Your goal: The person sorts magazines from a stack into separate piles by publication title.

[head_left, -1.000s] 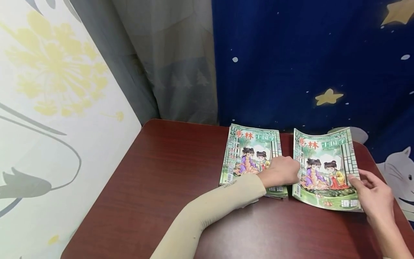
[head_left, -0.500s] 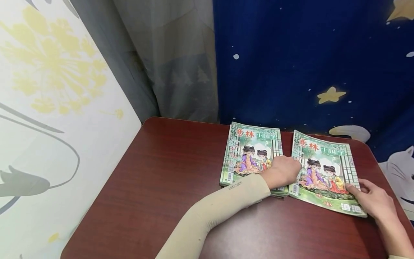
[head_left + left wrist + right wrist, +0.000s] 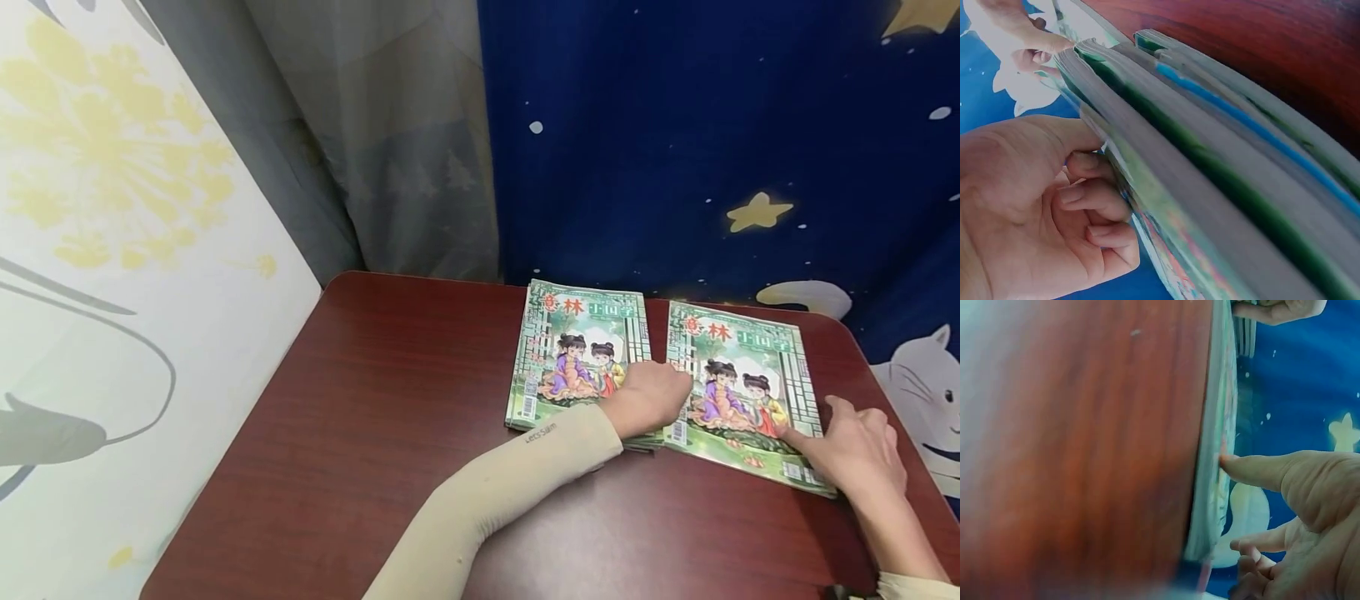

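Two green illustrated magazines with matching covers lie side by side. The right magazine (image 3: 738,392) rests flat on the table, slightly askew. To its left is a stack of magazines (image 3: 577,350), whose several page edges (image 3: 1210,156) fill much of the left wrist view. My left hand (image 3: 648,396) lies over the stack's right side, its fingers curled, pinching the right magazine's left edge; the fingertips are partly hidden in the head view. At the lower right corner, my right hand (image 3: 862,446) presses its thumb (image 3: 1254,469) on the cover, the other fingers loose beyond the edge.
The dark red wooden table (image 3: 375,400) has rounded corners. Behind it hang a grey curtain (image 3: 412,167) and a blue curtain (image 3: 645,167) with stars. A white patterned wall (image 3: 150,333) flanks the table on the left.
The right magazine, earlier bowed in the right hand's grip, now lies flat and a little tilted. The right hand's thumb has slid inward over the cover. The left hand stays nearly in place.
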A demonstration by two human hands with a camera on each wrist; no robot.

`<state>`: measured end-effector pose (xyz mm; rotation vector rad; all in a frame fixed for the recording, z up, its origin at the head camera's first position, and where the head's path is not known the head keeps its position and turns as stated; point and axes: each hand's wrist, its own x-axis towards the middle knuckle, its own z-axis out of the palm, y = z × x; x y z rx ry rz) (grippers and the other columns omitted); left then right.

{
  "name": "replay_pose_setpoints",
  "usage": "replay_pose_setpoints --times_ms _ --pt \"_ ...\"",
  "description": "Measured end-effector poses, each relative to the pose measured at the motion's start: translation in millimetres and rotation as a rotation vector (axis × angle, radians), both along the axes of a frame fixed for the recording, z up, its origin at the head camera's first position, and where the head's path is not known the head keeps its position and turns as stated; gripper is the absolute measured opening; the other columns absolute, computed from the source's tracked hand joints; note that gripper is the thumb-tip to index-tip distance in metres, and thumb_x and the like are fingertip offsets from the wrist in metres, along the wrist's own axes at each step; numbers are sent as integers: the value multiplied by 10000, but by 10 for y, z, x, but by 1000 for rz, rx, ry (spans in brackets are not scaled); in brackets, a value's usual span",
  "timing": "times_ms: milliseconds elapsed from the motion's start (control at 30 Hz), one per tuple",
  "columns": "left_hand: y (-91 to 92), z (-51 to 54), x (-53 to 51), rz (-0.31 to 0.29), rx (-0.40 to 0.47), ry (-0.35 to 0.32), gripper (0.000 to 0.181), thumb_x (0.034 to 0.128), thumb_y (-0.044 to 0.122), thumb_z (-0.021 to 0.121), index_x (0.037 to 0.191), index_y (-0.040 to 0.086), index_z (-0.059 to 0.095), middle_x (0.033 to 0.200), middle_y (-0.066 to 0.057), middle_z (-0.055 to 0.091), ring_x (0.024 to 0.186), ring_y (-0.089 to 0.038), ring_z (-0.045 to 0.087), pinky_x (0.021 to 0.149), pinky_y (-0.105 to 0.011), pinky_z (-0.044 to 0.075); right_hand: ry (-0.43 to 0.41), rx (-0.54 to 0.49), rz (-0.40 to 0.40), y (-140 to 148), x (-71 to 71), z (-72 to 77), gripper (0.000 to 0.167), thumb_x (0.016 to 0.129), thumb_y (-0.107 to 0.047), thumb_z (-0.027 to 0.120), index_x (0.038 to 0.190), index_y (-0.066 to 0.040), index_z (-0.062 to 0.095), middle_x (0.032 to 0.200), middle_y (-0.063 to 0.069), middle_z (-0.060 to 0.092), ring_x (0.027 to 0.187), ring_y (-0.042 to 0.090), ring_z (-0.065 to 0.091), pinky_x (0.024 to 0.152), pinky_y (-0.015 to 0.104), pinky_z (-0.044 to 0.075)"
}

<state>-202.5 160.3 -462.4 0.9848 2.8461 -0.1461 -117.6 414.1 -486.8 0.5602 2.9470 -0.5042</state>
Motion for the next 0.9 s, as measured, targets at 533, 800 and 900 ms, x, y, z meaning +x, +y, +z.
replay_pose_setpoints --times_ms 533,800,900 --pt "-248 53 -122 155 334 -316 391 1023 619 583 1033 239 674 921 73 711 809 -90 659 737 -256 534 325 -87 241 -787 -9 12 691 941 -371 758 1420 68 523 1078 301 560 1017 472 485 770 531 366" --pt "-724 194 -95 196 483 -301 344 1031 578 604 1168 273 683 789 78 661 672 -85 599 613 -251 481 454 -201 321 -1138 -42 77 542 997 -329 724 1405 4 594 1100 220 663 993 352 563 808 454 352" --pt "-981 213 -148 252 521 -315 367 1031 582 600 1039 220 662 735 65 617 602 -94 555 564 -268 471 448 -210 347 -1221 -58 102 544 1012 -353 704 1417 -9 590 1102 203 684 992 368 613 793 466 376"
